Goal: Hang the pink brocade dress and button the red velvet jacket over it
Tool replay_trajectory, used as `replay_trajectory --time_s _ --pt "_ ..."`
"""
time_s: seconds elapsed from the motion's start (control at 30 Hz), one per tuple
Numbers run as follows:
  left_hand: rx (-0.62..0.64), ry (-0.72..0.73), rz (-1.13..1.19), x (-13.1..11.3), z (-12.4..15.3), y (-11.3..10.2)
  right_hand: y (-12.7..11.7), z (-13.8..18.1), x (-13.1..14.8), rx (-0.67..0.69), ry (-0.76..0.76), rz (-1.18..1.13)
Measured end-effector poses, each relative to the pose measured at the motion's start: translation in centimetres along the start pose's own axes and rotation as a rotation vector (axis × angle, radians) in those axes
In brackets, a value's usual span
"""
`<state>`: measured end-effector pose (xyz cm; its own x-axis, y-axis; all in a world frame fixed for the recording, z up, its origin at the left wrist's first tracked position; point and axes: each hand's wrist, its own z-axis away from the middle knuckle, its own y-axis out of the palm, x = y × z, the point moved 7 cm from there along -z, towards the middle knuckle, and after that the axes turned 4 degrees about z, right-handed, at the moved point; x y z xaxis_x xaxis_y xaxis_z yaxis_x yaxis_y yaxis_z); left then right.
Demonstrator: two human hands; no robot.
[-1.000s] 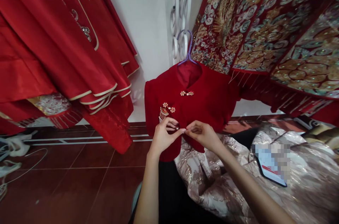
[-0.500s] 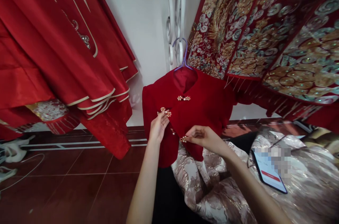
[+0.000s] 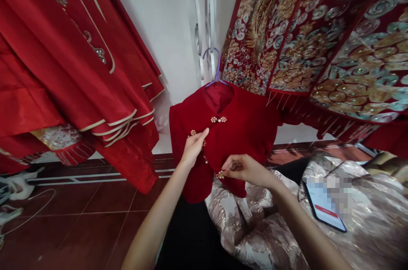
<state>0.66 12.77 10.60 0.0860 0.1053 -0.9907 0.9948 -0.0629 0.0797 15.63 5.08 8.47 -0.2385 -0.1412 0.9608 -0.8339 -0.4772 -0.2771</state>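
Observation:
A dark red velvet jacket (image 3: 251,129) hangs on a purple hanger (image 3: 217,75), its front partly apart below the collar. Its upper beaded flower clasp (image 3: 218,120) is joined across the front. My left hand (image 3: 195,146) lies against the left front panel with its fingers stretched out, partly covering a beaded clasp (image 3: 204,144) there. Another beaded flower (image 3: 193,133) shows just above that hand. Lower down, my right hand (image 3: 244,169) pinches a beaded flower clasp (image 3: 219,174) at the panel's edge. A small pearl button (image 3: 205,159) sits between both hands.
Red garments (image 3: 95,70) hang at the left, and an embroidered, fringed garment (image 3: 296,49) at the right. Behind the hanger stands a white scrolled metal rack (image 3: 208,10). A phone (image 3: 325,206) rests on shiny patterned cloth (image 3: 376,219). White shoes (image 3: 21,185) are at far left.
My left hand has gone from pinching the middle flower clasp to lying with stretched fingers over the panel. My right hand keeps its pinch on the lower clasp. The view has shifted slightly.

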Motion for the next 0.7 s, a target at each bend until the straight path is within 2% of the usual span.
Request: replay_trajectory --time_s 0.1,0.13,0.23,0.3,0.37,0.47,0.6,0.7 --pt "0.111 0.38 -0.392 -5.3 -1.0 1.9 -0.5 0.9 0.6 0.08 -0.004 0.013" --pt "0.15 0.463 -0.567 -6.5 -1.3 2.7 -0.7 1.2 0.9 0.099 -0.001 0.023" --pt "0.22 0.619 -1.0 -8.3 -2.4 4.5 -1.5 2.0 1.4 0.135 0.023 0.047" --pt "0.263 0.672 -1.152 -8.6 -3.0 5.3 -2.1 2.4 1.5 0.134 0.035 0.052" --pt "0.31 0.706 -1.193 -8.9 -3.4 5.9 -2.5 2.5 1.4 0.13 0.036 0.064" --pt "0.395 0.75 -1.135 -9.6 -3.6 6.3 -3.2 2.5 1.1 0.083 0.027 0.121" --pt "0.539 0.767 -1.059 -10.1 -3.5 6.8 -4.4 2.5 1.4 -0.052 0.007 0.227" --pt "0.579 0.71 -0.979 -10.1 -3.7 6.9 -5.4 1.9 3.6 -0.199 -0.114 0.326"
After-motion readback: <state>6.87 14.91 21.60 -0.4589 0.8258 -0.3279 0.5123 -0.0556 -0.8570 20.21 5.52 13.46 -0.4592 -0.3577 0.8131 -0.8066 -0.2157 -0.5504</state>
